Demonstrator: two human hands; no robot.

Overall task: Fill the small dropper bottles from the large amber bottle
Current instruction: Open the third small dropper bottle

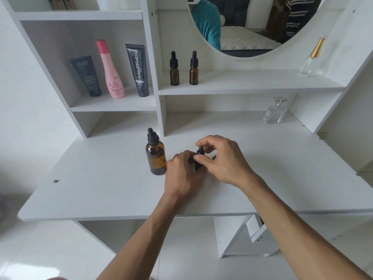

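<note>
Small dropper bottle point(198, 160) upright on white surface point(101, 188), mid-front, gripped low by left hand point(184, 172), black dropper cap point(200, 150) pinched by right hand point(224, 158) thumb and fingers. Large amber bottle point(155, 156) capped, upright just left of left hand, apart from small one. Two more dropper bottles point(174, 69) point(194, 68) capped on shelf point(242, 85) under mirror point(252, 23), well behind.

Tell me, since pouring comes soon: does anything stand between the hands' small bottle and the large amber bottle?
Nothing visible does. The large amber bottle stands just left of the left hand, which with the right hand grips the small dropper bottle; both caps remain on.
</note>
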